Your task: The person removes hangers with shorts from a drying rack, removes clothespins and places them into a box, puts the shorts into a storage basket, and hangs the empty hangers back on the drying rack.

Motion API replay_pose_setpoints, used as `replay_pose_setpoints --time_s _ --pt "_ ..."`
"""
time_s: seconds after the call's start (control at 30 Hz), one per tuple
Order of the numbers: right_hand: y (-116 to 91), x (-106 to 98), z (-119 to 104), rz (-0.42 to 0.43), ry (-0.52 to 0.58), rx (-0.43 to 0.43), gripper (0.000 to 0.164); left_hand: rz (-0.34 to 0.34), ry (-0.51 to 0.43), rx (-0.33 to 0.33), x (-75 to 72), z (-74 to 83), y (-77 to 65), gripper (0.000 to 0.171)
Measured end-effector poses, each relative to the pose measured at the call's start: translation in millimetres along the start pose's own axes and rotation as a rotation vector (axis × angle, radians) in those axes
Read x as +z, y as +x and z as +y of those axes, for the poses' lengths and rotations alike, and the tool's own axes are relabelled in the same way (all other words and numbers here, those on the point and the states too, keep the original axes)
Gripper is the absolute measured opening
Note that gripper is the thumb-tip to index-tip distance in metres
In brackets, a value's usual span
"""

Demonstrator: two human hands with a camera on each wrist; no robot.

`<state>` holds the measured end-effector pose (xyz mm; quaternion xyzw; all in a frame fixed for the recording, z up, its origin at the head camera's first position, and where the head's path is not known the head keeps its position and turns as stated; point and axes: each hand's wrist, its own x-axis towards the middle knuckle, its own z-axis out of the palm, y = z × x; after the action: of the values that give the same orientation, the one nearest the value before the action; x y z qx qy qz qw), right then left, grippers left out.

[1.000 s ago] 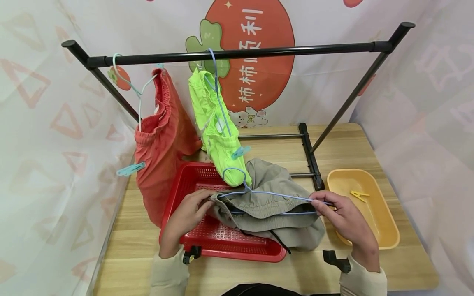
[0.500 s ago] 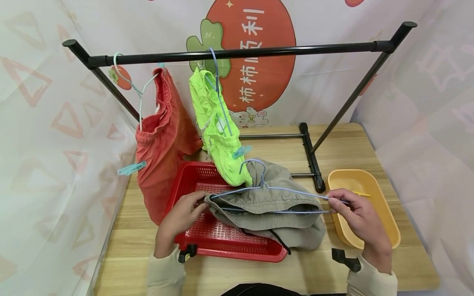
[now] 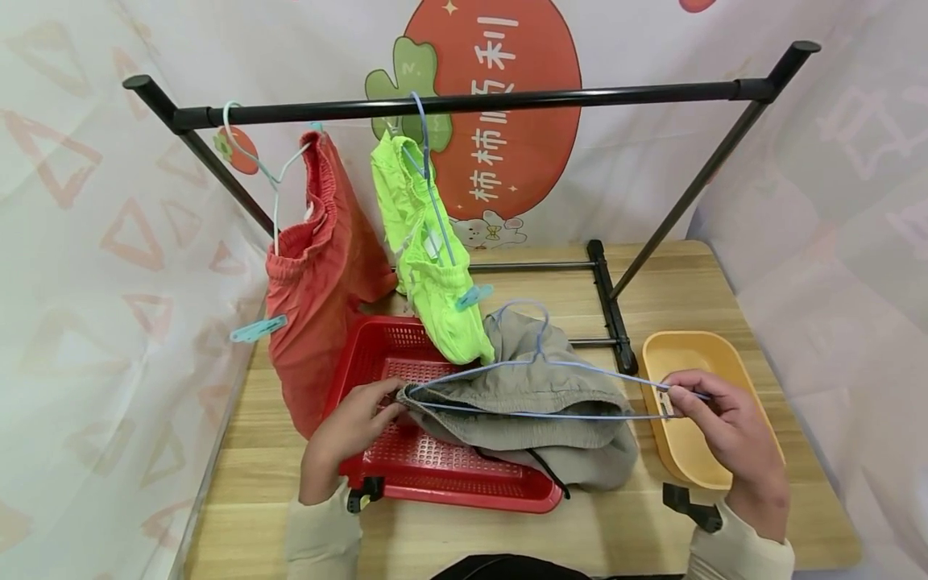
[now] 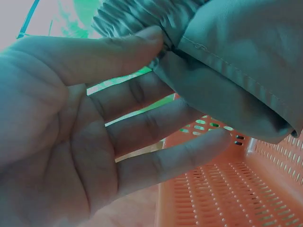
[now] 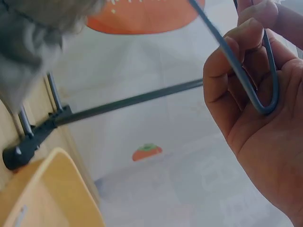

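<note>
Grey shorts lie over the right part of a red basket, waistband toward me. A blue wire hanger runs through the waistband, its hook pointing away from me. My left hand pinches the waistband's left end; in the left wrist view the thumb presses the grey cloth and the other fingers extend behind it. My right hand grips the hanger's right end, which sticks out past the waistband. The right wrist view shows the hanger's bent wire corner against the palm.
Red shorts and neon green shorts hang from a black rack, with teal clothespins on them. A yellow tray stands at the right, under my right hand. The rack's foot lies behind it.
My right hand has moved right, drawing the hanger rightward through the waistband; its hook has shifted right and away from me. My left hand has moved slightly left with the waistband end.
</note>
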<state>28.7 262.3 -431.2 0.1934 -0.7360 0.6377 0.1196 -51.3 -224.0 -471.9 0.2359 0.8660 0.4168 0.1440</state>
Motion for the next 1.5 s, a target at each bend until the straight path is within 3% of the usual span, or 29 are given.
replay_pose_setpoints --time_s 0.27,0.5,0.63,0.77,0.97,1.23,1.37,1.5 --pt "-7 -11 4 0.11 0.158 -0.117 0.027 -0.027 0.037 -0.02 -0.5 0.5 -0.8 0.019" --pt "-12 -16 1 0.172 0.204 -0.133 0.021 -0.08 0.032 -0.014 2.2 0.2 1.4 0.012" --pt "-17 -25 -2 0.223 0.197 -0.118 0.02 -0.089 0.035 -0.018 2.6 0.7 1.4 0.011" --pt "-23 -37 -11 0.27 0.178 -0.049 0.019 -0.101 0.038 -0.025 2.6 1.2 1.6 0.012" --pt "-30 -49 -26 0.364 0.031 0.094 0.018 -0.105 0.06 -0.016 3.4 1.5 2.3 0.014" --pt "-29 -50 -14 0.345 0.152 -0.06 0.018 -0.125 0.049 -0.018 5.5 2.1 1.9 0.014" --pt "-31 -51 -17 0.366 0.145 -0.02 0.019 -0.124 0.053 -0.023 5.6 3.7 1.7 0.015" --pt "-33 -54 -23 0.406 0.063 0.067 0.017 -0.118 0.062 -0.031 4.6 4.6 1.1 0.015"
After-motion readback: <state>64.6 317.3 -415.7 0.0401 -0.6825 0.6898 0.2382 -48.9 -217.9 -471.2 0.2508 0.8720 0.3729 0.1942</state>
